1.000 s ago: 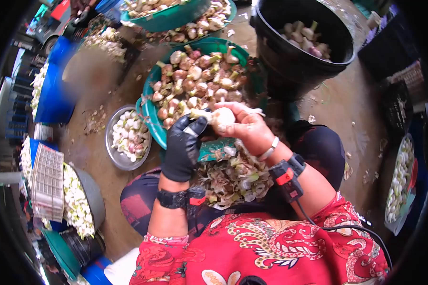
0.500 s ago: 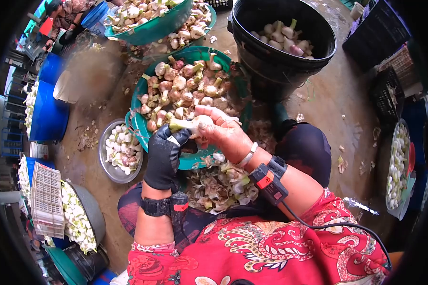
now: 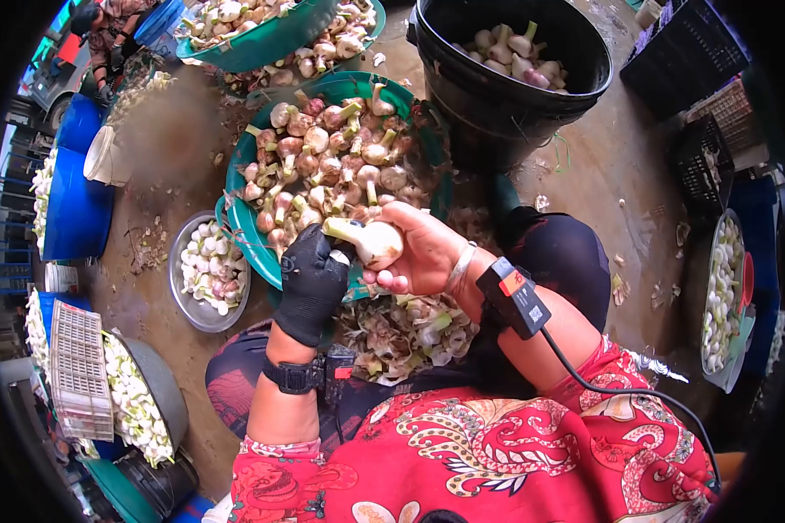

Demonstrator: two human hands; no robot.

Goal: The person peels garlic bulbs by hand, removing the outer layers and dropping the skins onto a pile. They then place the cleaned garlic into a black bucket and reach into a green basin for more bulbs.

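A whitish garlic bulb (image 3: 379,245) with a cut greenish stem is between my hands, above the edge of a green basin (image 3: 238,187) heaped with garlic bulbs (image 3: 327,161). My right hand (image 3: 429,248), bare, is turned palm up and cradles the round end, its fingers curled beneath. My left hand (image 3: 312,286), in a black glove, is closed at the stem side of this bulb. Its fingertips are partly hidden. Below my hands, a heap of papery skins and peelings (image 3: 406,340) lies in my lap.
A black bucket (image 3: 519,109) holding several bulbs stands ahead right. At left is a metal bowl (image 3: 176,275) of garlic pieces. Blue tubs (image 3: 83,209) and a plastic crate (image 3: 80,366) line the far left. Another person (image 3: 113,35) sits at upper left.
My right hand has rolled palm up, so the bulb's round end now shows in it. My left hand stays by the stem. The whole view has shifted slightly.
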